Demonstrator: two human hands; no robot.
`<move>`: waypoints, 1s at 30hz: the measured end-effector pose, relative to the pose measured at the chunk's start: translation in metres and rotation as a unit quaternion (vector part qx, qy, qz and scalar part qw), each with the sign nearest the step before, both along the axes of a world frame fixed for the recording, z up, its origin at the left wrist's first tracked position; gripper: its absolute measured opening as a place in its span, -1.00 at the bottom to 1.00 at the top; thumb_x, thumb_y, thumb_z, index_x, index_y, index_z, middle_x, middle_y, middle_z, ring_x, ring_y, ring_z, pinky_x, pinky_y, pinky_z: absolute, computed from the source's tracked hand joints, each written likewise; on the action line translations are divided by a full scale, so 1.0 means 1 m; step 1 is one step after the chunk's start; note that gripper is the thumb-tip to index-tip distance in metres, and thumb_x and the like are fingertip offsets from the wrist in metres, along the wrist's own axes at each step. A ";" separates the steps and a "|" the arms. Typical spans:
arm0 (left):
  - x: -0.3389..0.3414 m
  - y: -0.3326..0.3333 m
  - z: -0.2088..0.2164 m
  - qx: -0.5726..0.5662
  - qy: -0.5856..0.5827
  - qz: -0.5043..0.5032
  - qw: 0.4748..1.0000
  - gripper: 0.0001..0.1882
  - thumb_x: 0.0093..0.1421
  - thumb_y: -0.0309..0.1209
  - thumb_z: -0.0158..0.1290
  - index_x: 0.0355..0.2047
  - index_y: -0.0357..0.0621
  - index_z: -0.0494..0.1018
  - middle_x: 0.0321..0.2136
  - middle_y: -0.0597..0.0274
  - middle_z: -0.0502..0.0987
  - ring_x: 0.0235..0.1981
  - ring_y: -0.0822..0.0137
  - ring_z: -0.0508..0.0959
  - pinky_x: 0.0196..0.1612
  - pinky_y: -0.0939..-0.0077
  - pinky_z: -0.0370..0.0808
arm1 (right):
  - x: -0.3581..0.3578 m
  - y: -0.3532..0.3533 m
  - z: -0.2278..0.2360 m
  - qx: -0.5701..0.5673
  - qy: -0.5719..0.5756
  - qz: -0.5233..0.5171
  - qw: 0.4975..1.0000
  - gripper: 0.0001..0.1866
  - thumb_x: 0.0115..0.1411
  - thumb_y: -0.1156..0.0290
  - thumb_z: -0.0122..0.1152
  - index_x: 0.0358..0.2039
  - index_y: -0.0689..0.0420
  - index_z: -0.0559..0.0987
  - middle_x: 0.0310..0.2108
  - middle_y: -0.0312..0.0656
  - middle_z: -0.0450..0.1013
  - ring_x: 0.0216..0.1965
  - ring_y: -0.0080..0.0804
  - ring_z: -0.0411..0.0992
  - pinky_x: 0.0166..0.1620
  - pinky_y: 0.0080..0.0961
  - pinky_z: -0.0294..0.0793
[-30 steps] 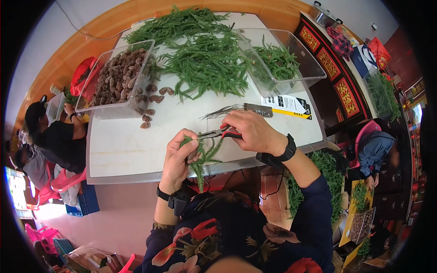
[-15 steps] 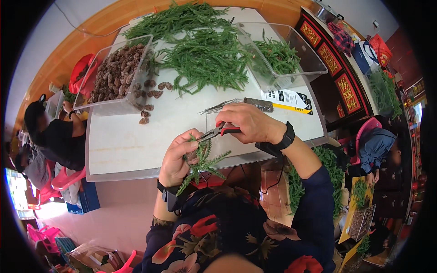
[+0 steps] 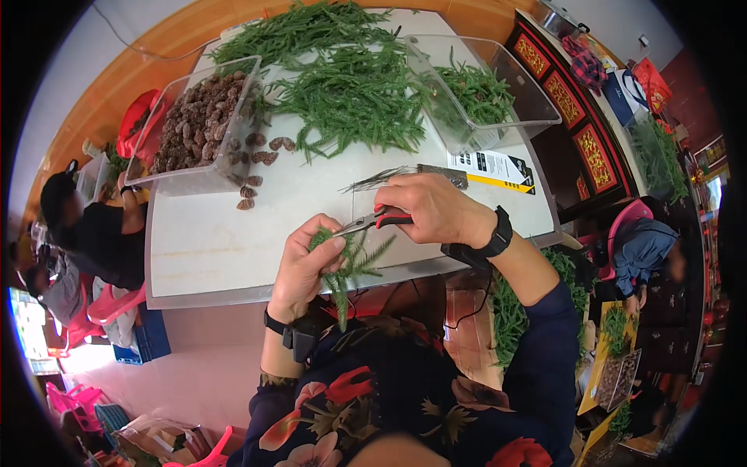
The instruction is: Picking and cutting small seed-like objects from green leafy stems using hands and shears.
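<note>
My left hand (image 3: 298,268) is closed on a green artificial pine sprig (image 3: 359,261) just off the table's near edge. Its needled branches fan out to the right and downward from my fingers. Any cone at the sprig's base is hidden by my thumb and fingers. In my right hand (image 3: 432,210) is a pair of long-nose pliers (image 3: 393,219) with red and black handles. The pliers' jaws reach the sprig's top, right beside my left fingertips. Beyond my right hand lies a bundle of thin dark wires (image 3: 381,179), wrapped at its right end.
On the white table (image 3: 210,257), a clear bin of pine cones (image 3: 198,124) stands at left, with several loose cones (image 3: 264,157) beside it. Green sprigs (image 3: 350,97) are heaped centrally; another clear bin (image 3: 506,131) holds more. A printed card (image 3: 498,171) lies at right. Two people sit nearby.
My left hand has turned the sprig, so its branches point differently and the cone seen earlier is now covered. The pliers stay at the sprig's top.
</note>
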State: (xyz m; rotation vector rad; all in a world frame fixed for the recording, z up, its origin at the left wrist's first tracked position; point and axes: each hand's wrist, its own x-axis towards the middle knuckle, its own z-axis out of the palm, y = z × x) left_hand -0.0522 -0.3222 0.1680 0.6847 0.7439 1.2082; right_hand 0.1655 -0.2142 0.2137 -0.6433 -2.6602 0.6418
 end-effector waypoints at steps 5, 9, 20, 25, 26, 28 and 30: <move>0.011 0.004 -0.002 0.030 0.210 0.124 0.969 -0.92 0.21 -0.51 0.08 -0.31 -0.18 0.39 -0.58 0.46 0.37 -0.61 0.64 0.28 -0.55 0.73 0.17 | -0.005 -0.018 -0.002 0.036 -0.055 -0.102 0.993 -0.88 -0.05 0.44 0.20 -0.45 0.15 0.52 -0.53 -0.08 0.43 -0.38 0.00 0.47 -0.34 -0.15 0.45; 0.012 0.004 -0.007 0.048 0.274 0.184 0.943 -0.94 0.23 -0.51 0.06 -0.32 -0.17 0.40 -0.61 0.48 0.35 -0.62 0.64 0.27 -0.55 0.72 0.17 | -0.013 -0.029 -0.001 0.041 -0.075 -0.147 0.986 -0.85 -0.07 0.44 0.19 -0.44 0.18 0.51 -0.52 -0.07 0.43 -0.37 0.00 0.47 -0.33 -0.14 0.45; -0.004 -0.003 -0.009 -0.017 -0.023 0.057 0.998 -0.94 0.20 -0.50 0.01 -0.31 -0.18 0.39 -0.56 0.43 0.37 -0.68 0.62 0.21 -0.61 0.72 0.16 | 0.001 0.002 -0.007 0.050 0.000 -0.005 0.999 -0.66 -0.07 0.48 0.27 -0.21 0.09 0.48 -0.35 -0.18 0.40 -0.24 -0.12 0.42 -0.20 -0.25 0.37; -0.003 -0.003 -0.014 -0.051 -0.073 0.022 0.996 -0.90 0.15 -0.49 0.01 -0.33 -0.23 0.38 -0.55 0.36 0.38 -0.70 0.60 0.21 -0.66 0.69 0.17 | 0.000 0.010 -0.010 0.054 -0.006 0.038 0.998 -0.60 -0.07 0.49 0.32 -0.16 0.06 0.48 -0.28 -0.23 0.41 -0.21 -0.16 0.40 -0.14 -0.30 0.33; -0.003 -0.003 -0.015 -0.054 -0.082 0.012 0.995 -0.89 0.12 -0.49 0.01 -0.33 -0.24 0.38 -0.56 0.34 0.37 -0.70 0.58 0.21 -0.68 0.68 0.16 | -0.001 0.011 -0.010 0.059 -0.001 0.048 0.997 -0.60 -0.07 0.48 0.33 -0.16 0.05 0.48 -0.28 -0.23 0.41 -0.21 -0.17 0.40 -0.14 -0.31 0.33; -0.004 -0.004 -0.020 -0.058 -0.091 0.002 0.994 -0.88 0.10 -0.48 0.01 -0.34 -0.25 0.38 -0.57 0.31 0.36 -0.71 0.57 0.21 -0.69 0.66 0.16 | -0.003 0.011 -0.008 0.050 0.006 0.063 0.997 -0.60 -0.07 0.49 0.33 -0.16 0.05 0.48 -0.28 -0.23 0.41 -0.21 -0.17 0.40 -0.14 -0.31 0.33; -0.005 -0.003 -0.027 -0.057 -0.139 -0.047 0.987 -0.86 0.06 -0.47 0.01 -0.37 -0.26 0.37 -0.59 0.29 0.33 -0.72 0.52 0.21 -0.69 0.62 0.17 | -0.006 0.012 -0.006 0.032 0.019 0.092 0.995 -0.60 -0.08 0.49 0.32 -0.16 0.05 0.47 -0.29 -0.24 0.40 -0.22 -0.18 0.39 -0.15 -0.32 0.32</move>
